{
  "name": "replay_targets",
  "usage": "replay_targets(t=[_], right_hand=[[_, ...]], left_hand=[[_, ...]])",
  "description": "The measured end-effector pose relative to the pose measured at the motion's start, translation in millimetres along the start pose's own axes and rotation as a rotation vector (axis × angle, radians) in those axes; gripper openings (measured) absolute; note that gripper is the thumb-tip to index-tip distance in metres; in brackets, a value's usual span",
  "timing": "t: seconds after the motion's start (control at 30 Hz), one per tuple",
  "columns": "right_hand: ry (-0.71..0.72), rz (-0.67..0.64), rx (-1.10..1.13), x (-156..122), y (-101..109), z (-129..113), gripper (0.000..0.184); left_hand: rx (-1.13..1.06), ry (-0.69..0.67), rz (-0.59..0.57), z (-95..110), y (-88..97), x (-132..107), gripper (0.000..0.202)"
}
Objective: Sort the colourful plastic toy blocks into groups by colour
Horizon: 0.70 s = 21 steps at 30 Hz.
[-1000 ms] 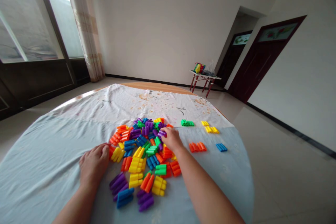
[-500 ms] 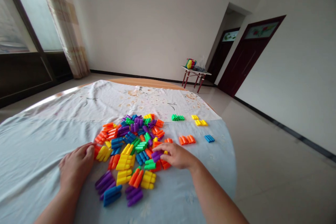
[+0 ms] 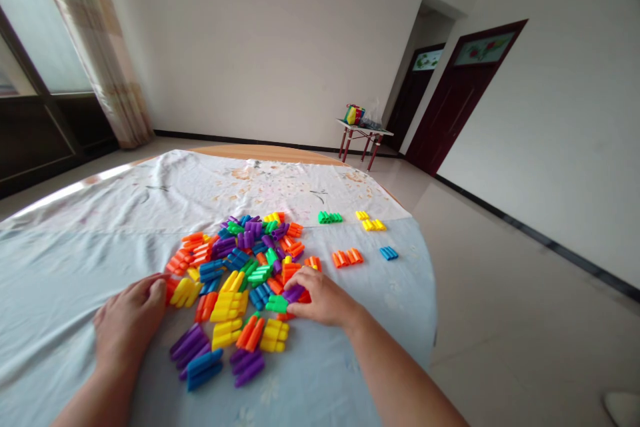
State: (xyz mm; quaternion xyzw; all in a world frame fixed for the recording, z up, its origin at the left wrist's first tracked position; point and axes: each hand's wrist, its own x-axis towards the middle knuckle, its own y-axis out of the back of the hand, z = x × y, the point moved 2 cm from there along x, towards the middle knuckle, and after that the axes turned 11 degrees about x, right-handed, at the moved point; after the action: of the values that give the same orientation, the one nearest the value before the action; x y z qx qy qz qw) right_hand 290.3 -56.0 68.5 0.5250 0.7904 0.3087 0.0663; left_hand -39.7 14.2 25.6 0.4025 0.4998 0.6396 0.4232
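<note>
A pile of plastic toy building pieces in several colours, shaped like joined tubes, lies on the table in front of me. At its left edge, my left hand (image 3: 131, 317) rests on the cloth, fingers extended, fingertips against an orange piece (image 3: 171, 287). Over the pile's right side, my right hand (image 3: 325, 300) has its thumb and forefinger closed around a purple piece (image 3: 294, 292). Its thumb tip is beside a green piece (image 3: 277, 303). Yellow pieces (image 3: 227, 307) lie between the hands. Nearer me are a blue piece (image 3: 204, 369) and a purple piece (image 3: 247, 367).
Right of the pile, sorted by colour, are green pieces (image 3: 330, 217), yellow pieces (image 3: 373, 225), orange pieces (image 3: 347, 257) and a blue piece (image 3: 389, 253). A patterned cloth (image 3: 280, 180) covers the round table. A small side table (image 3: 367, 131) with bags stands by the far wall.
My right hand has lowered slightly and closed its fingers around the purple piece. My left hand stays by the orange piece. The whole view has shifted a little.
</note>
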Motion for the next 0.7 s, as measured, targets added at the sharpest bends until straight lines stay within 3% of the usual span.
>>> replay_targets(t=[0.17, 0.3, 0.43, 0.7], right_hand=[[0.049, 0.118, -0.060, -19, 22, 8, 0.051], [-0.060, 0.123, -0.133, -46, 44, 27, 0.062], [-0.185, 0.034, -0.183, -65, 50, 42, 0.062], [-0.262, 0.089, -0.225, -72, 53, 42, 0.049]], left_hand=[[0.020, 0.010, -0.054, -1, -0.3, 2, 0.065], [0.023, 0.012, -0.072, -3, -2.4, 3, 0.066], [0.019, 0.010, -0.064, -3, -1.3, 1, 0.066], [0.010, 0.021, -0.033, -10, -13.7, 9, 0.070]])
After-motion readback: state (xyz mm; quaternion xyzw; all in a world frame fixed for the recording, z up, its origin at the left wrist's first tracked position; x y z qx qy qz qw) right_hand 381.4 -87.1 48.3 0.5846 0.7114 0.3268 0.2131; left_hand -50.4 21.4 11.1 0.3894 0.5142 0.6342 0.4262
